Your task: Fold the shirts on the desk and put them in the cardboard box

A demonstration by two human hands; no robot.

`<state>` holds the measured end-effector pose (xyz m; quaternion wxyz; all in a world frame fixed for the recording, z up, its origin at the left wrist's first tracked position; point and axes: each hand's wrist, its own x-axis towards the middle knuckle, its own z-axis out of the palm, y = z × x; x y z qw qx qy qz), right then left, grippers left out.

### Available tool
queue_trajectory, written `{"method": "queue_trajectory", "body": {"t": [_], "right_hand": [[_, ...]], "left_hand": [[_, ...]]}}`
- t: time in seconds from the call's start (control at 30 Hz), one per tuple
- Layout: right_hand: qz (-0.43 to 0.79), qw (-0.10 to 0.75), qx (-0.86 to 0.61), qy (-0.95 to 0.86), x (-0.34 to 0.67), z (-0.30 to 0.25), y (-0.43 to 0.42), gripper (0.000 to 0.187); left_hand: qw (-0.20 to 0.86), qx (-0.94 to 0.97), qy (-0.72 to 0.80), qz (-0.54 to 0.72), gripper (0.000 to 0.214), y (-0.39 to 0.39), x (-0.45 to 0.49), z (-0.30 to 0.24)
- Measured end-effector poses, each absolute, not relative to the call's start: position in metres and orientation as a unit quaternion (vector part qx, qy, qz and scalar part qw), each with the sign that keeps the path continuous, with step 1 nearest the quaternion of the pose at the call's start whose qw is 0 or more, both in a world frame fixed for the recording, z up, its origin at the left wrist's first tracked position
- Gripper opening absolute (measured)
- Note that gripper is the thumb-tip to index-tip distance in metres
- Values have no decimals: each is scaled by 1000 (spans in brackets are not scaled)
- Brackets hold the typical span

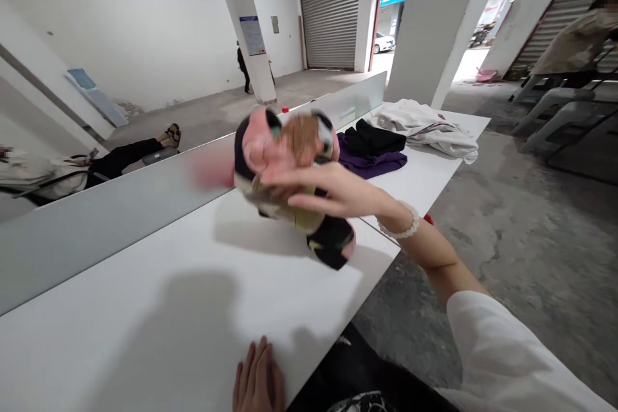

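Note:
A patchwork stuffed toy (258, 148) in pink, black and camouflage cloth is blurred by motion above the white table (159, 328). It has two round ear-like parts at the top and a dark limb hanging at the lower right. My right hand (333, 190), with a beaded bracelet at the wrist, is across the toy's near side and grips it. Some of its fingertips are smeared or hidden against the cloth. Near the table's front edge, my left hand (258, 376) lies flat with fingers stretched out, holding nothing.
Purple cloth (371, 164), black cloth (374, 136) and a pale grey garment (429, 125) lie on the table's right part. A low divider panel (111, 219) runs along the far edge. Beyond it, a person (125, 158) reclines; another sits at right near grey stools (560, 109).

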<state>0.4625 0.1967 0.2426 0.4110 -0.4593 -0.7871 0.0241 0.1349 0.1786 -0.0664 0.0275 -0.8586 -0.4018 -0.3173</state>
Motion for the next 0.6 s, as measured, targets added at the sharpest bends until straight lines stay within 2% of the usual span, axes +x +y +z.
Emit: {"method": "queue_trajectory", "body": {"t": [0.17,0.37,0.47,0.6], "right_hand": [[83,228,-420,-874,443,163,195,38],[-21,48,-653,-756,426,23,191,49],[-63,45,-694,-716,403,-22,178,51],[-60,93,-682,-723,355,-45,168,44]], "left_hand": [[45,-874,-386,-292,28,172,137,-51],[24,-868,-426,-253,27,163,140,-39],[18,-868,-431,-246,27,162,141,-36],[0,-861,-442,-251,28,160,136,-45]]}}
